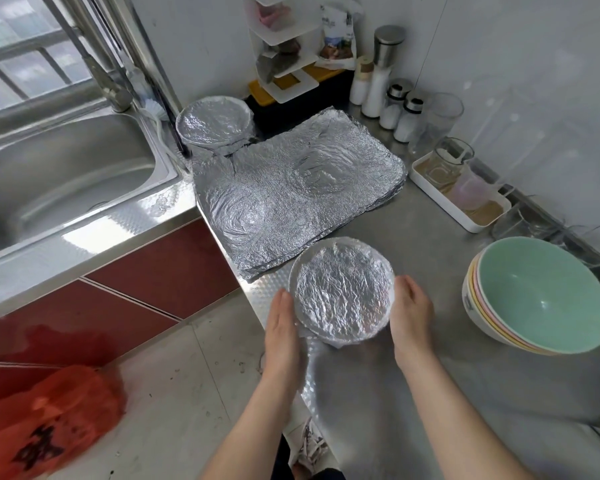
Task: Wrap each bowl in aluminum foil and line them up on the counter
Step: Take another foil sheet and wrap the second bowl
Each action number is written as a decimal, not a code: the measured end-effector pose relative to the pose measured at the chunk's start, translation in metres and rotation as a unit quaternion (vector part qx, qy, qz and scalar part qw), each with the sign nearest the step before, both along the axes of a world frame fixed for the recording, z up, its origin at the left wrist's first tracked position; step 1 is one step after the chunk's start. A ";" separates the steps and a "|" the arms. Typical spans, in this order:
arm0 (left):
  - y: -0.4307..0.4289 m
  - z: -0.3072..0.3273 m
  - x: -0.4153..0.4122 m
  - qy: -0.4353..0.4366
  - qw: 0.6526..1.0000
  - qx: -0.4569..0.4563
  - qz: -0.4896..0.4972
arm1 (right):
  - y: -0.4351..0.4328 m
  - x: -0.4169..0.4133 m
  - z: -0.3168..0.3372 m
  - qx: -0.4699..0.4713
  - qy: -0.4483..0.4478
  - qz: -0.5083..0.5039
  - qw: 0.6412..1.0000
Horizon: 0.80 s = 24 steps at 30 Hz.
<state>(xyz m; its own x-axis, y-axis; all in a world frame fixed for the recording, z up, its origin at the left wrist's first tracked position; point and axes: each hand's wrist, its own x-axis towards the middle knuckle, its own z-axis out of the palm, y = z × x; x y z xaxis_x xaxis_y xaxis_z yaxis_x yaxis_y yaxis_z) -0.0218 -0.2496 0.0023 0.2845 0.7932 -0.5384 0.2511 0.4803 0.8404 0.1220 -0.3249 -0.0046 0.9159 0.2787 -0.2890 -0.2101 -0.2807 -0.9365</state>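
Wrapped bowls: two, the near wrapped bowl (342,294) and the far wrapped bowl (213,121).
Bare bowls: one stack of bowls (541,299); I count four rims.
Foil: one pile of foil sheets (291,195); how many sheets, I cannot tell.
My hands: two, left hand (283,327) and right hand (411,313).
Black-capped shakers: two, first shaker (394,105) and second shaker (409,117).
Red bag (45,420): one.
Sink (66,174): one.
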 end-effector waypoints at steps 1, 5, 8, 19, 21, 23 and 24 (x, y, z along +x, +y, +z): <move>0.001 -0.001 0.004 -0.011 1.000 -0.008 0.006 | 0.001 0.001 0.002 0.023 0.032 -0.003 0.999; 0.015 -0.004 0.015 -0.099 0.987 -0.102 0.071 | 0.008 0.007 0.002 0.040 0.074 0.022 0.996; 0.020 -0.022 0.023 -0.116 0.980 -0.137 0.087 | 0.014 0.002 -0.002 0.040 0.072 0.017 0.996; 0.017 -0.001 0.034 -0.083 0.982 -0.123 0.117 | 0.022 -0.007 -0.007 -0.018 0.031 -0.031 0.999; 0.017 0.006 0.031 -0.079 0.987 -0.108 0.090 | 0.019 -0.006 -0.005 -0.020 0.037 -0.022 0.999; 0.018 0.013 0.028 -0.072 0.993 -0.055 0.070 | 0.014 -0.002 -0.002 -0.011 0.029 0.001 1.000; 0.018 0.014 0.026 -0.073 0.995 -0.025 0.064 | 0.012 0.001 -0.002 -0.010 0.019 0.012 1.000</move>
